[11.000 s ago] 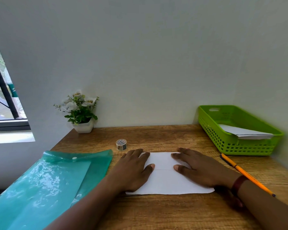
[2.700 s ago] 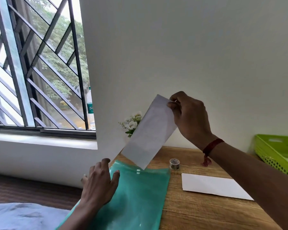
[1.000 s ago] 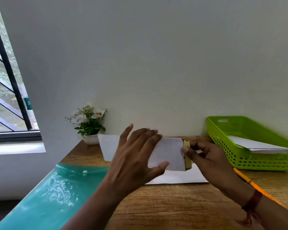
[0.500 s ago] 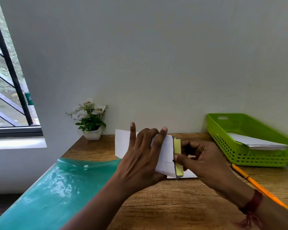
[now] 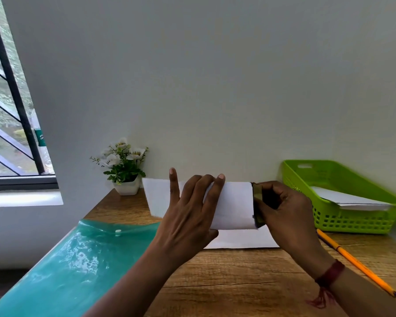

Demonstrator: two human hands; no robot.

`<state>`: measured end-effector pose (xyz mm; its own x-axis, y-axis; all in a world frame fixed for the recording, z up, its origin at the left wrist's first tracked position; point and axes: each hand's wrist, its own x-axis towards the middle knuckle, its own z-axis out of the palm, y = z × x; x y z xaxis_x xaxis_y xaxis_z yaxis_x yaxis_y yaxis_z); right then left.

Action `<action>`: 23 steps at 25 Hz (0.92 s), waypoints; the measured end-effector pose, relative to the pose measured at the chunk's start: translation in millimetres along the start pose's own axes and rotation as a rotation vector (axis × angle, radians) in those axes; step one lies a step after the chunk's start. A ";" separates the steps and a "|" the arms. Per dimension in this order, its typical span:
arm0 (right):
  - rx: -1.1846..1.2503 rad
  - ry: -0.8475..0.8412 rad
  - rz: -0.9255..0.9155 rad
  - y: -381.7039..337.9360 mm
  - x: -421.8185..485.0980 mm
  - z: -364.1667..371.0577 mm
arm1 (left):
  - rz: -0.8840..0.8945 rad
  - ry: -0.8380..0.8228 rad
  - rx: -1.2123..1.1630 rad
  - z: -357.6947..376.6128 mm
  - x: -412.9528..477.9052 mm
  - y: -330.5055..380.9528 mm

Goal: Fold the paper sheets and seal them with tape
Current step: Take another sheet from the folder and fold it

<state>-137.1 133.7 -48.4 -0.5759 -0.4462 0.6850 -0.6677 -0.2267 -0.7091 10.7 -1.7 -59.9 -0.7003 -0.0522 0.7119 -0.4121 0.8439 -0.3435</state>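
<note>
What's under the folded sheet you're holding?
A second white sheet lies flat on the desk beneath the folded sheet. Only its near strip shows; the rest is hidden behind it.

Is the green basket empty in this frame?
No, a white sheet of paper lies inside the green basket, showing above its front wall.

On the table, a folder lies near left; a potted plant stands far left; a basket far right holds paper; a pencil lies before it; a flat sheet lies mid-table.
</note>
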 end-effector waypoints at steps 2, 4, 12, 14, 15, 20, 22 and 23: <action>0.012 0.032 0.023 5.3 6.1 -5.1 | -0.026 -0.039 0.028 1.8 -1.4 -6.5; 0.005 0.067 0.016 9.2 12.5 -11.2 | -0.070 -0.062 0.032 3.4 -2.3 -16.6; 0.214 -0.048 0.336 43.0 15.0 -6.8 | -0.078 -0.104 -0.127 10.2 -7.8 -53.5; -0.030 -0.200 0.267 59.3 9.9 -6.9 | -0.140 -0.139 -0.174 12.1 -11.6 -68.4; -0.241 -0.331 0.166 64.8 7.3 -7.2 | -0.178 -0.160 -0.184 13.3 -14.0 -75.5; -0.790 -0.853 -0.103 66.2 -9.4 14.5 | -0.321 -0.277 -0.219 20.1 -26.5 -98.6; -0.763 -0.825 -0.118 65.4 -10.6 17.3 | -0.328 -0.310 -0.227 22.9 -29.7 -104.3; -0.730 -0.797 -0.110 65.8 -10.4 16.7 | -0.329 -0.324 -0.230 23.8 -30.9 -106.5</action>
<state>-167.2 108.9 -105.0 -0.2000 -0.9483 0.2463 -0.9679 0.1522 -0.2000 62.3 -102.6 -59.9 -0.7150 -0.4668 0.5205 -0.5275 0.8488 0.0365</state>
